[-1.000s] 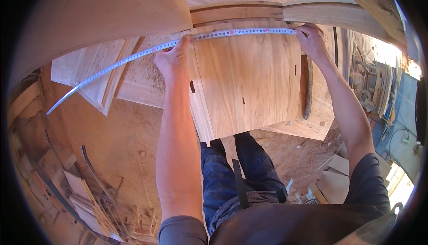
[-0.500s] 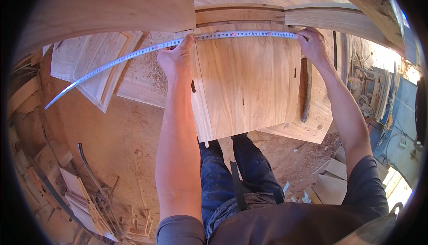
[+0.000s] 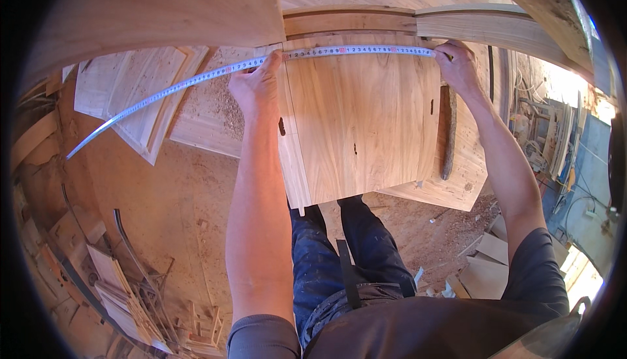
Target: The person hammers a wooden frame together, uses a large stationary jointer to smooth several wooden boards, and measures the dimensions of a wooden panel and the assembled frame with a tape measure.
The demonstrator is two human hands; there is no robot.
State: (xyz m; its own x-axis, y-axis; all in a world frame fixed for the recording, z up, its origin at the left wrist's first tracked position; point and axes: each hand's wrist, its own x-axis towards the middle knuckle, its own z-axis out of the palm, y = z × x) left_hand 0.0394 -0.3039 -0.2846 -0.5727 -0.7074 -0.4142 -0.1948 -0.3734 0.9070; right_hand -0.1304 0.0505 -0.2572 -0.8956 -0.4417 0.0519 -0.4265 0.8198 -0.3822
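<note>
A white tape measure blade point(image 3: 369, 50) stretches across the far part of a pale wooden panel point(image 3: 359, 117). My left hand point(image 3: 255, 86) pinches the blade at the panel's left edge, its thumb along the tape. Beyond that hand the loose blade curves away down to the left, in the air. At the panel's far right corner my right hand point(image 3: 457, 65) is closed round the tape's other end; a small dark and yellowish bit shows between its fingers, and the rest is hidden. Short dark slots are cut into the panel near its left and right edges and its middle.
A large board point(image 3: 176, 13) overhangs at upper left. Wooden rails point(image 3: 353, 23) run behind the panel. Framed door panels point(image 3: 134, 91) lie at left, beside a dusty board point(image 3: 212, 114). A dark rough stick point(image 3: 448, 133) rests right of the panel. Scrap boards point(image 3: 124, 300) lean at lower left.
Almost nothing differs. The loose end of the tape has shifted very slightly, and the panel sits a touch further left. Both hands keep their hold.
</note>
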